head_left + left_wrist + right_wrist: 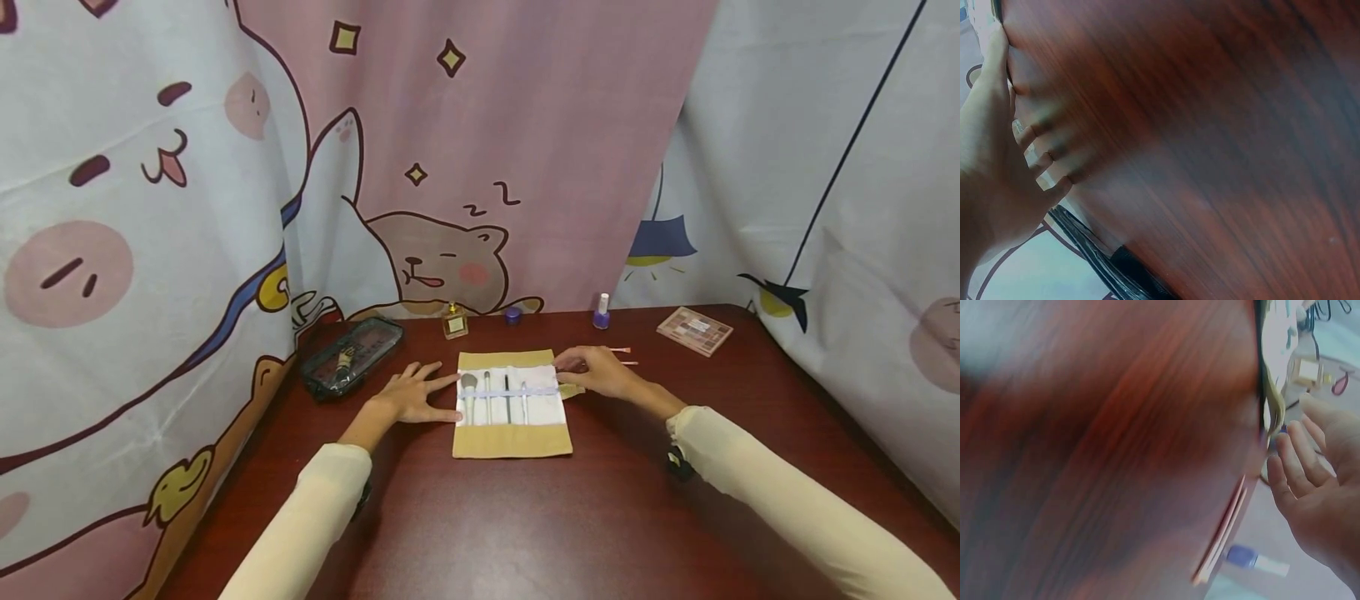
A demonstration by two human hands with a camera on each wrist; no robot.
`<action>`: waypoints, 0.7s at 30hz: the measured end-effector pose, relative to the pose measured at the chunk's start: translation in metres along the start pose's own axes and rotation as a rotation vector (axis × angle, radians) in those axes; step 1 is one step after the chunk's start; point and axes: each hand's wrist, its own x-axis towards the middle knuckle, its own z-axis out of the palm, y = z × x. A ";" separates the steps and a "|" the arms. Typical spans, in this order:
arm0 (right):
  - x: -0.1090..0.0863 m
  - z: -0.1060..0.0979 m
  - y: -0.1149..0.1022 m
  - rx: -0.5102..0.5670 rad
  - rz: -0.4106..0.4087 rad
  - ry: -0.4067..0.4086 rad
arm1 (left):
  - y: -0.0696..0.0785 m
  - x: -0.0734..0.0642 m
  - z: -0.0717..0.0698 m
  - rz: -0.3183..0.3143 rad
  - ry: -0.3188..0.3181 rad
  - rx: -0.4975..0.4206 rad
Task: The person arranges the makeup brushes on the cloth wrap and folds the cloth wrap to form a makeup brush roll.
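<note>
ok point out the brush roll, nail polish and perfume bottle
Brush roll (512,442): head view, on its tan lower flap.
Nail polish (601,319): head view, on its purple body.
Perfume bottle (455,325): head view, on its body.

On the pink curtain (570,125), two letters "Z" (506,194) can be read, above the drawn sleeping bear (446,246). The glass bottle (454,323) has a label, but its print is too small.

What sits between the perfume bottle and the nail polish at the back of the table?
A small purple jar stands there, nearer the perfume bottle than the nail polish; the head view shows it.
</note>
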 end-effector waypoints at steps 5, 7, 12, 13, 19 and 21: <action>-0.009 -0.019 0.015 -0.063 0.042 0.035 | -0.001 0.001 0.001 0.000 -0.004 0.008; -0.013 -0.025 0.023 -0.091 0.057 0.052 | -0.001 0.001 0.001 -0.001 -0.002 0.011; -0.024 -0.040 0.041 -0.137 0.107 0.085 | -0.003 0.002 0.001 0.009 0.005 0.002; -0.026 -0.042 0.044 -0.147 0.112 0.092 | -0.003 0.002 0.001 0.012 0.005 -0.001; -0.037 -0.055 0.062 -0.230 0.121 0.142 | -0.003 0.002 0.002 0.009 -0.004 0.008; -0.040 -0.059 0.066 -0.244 0.124 0.148 | -0.003 0.002 0.003 0.005 -0.009 0.016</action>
